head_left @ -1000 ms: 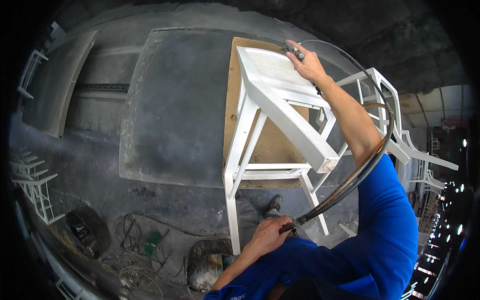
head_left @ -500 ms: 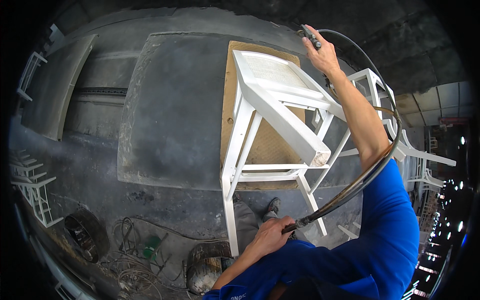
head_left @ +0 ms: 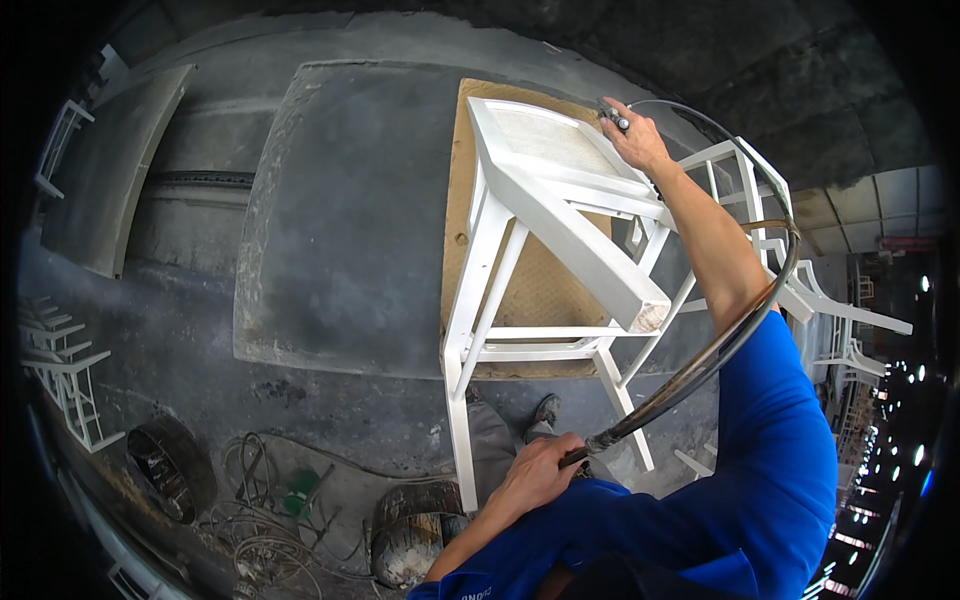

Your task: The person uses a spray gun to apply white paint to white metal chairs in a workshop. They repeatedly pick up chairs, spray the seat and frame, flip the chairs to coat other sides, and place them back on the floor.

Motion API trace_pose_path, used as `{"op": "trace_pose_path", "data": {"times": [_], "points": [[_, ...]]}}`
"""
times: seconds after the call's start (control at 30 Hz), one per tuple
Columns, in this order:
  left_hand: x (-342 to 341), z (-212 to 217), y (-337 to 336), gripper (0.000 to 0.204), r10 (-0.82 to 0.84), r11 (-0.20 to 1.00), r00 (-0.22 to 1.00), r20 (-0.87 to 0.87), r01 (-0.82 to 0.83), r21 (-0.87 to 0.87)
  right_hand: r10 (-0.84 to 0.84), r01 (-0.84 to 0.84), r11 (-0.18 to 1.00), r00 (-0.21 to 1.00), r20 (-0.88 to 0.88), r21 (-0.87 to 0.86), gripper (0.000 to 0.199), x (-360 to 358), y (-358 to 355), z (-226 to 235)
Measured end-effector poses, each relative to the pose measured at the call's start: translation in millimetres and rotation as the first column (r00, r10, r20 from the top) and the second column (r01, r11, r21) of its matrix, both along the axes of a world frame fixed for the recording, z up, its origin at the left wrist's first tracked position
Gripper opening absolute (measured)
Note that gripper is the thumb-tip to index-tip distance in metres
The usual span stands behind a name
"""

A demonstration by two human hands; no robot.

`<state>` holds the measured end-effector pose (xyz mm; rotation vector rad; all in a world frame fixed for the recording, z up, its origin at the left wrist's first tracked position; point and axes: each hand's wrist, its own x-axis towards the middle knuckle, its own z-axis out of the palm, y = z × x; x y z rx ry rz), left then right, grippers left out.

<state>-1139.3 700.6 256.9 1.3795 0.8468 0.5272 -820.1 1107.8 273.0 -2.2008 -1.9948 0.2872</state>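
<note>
A white wooden chair [head_left: 575,240] stands in front of me at the middle, over a tan board [head_left: 459,190]. Its seat panel is at the far end, and a thick white bar reaches toward me. My right hand [head_left: 640,147] is closed around a small metal spray gun [head_left: 615,119], just beyond the chair's far right edge. From the gun a dark hose [head_left: 790,250] loops out past my right arm and back toward my waist. There my left hand [head_left: 540,472] grips the hose bundle, close to the chair's near legs.
More white chairs stand at the right [head_left: 740,170]. White frames [head_left: 75,385] stand at the far left. Near my left are a dark drum [head_left: 172,470], a paint-stained bucket [head_left: 415,535] and tangled hoses [head_left: 270,540] on the floor. A grey panel [head_left: 340,220] lies left of the chair.
My right hand has come nearer with the spray gun, down toward the chair's far right edge. The hose loop has shifted along with it. My left hand is nearly still.
</note>
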Motion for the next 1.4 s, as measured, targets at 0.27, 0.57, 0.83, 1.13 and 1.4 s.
{"op": "trace_pose_path", "data": {"times": [0.27, 0.57, 0.83, 1.13, 1.4], "points": [[-2.2, -5.4, -1.1, 0.015, 0.003, 0.999, 1.0, -0.003, -0.003, -0.034, 0.04, -0.046, 0.998, 0.991, -0.126, -0.047, 0.055, -35.0, 4.4, -15.0], [-2.4, -2.7, -1.1, 0.016, -0.008, 0.999, 1.0, -0.028, 0.007, -0.05, 0.046, -0.07, 0.991, 0.977, -0.206, -0.111, 0.054, -65.6, 5.9, 0.4], [-4.6, 1.9, -3.2, 0.016, 0.012, 0.998, 0.999, -0.04, -0.014, -0.055, -0.021, 0.013, 0.996, 0.996, -0.087, -0.089, 0.054, -23.4, 1.3, -7.7], [-6.1, 6.1, -7.7, 0.028, -0.028, 0.996, 0.998, -0.064, 0.023, -0.091, -0.022, 0.026, 0.999, 0.994, 0.11, -0.042, 0.056, 8.4, -3.4, -5.8], [-0.4, 8.2, -20.2, 0.017, -0.036, 0.999, 0.998, -0.044, 0.036, -0.015, 0.082, -0.082, 0.997, 0.995, -0.053, -0.007, 0.057, -23.2, -14.5, 24.6]]}}
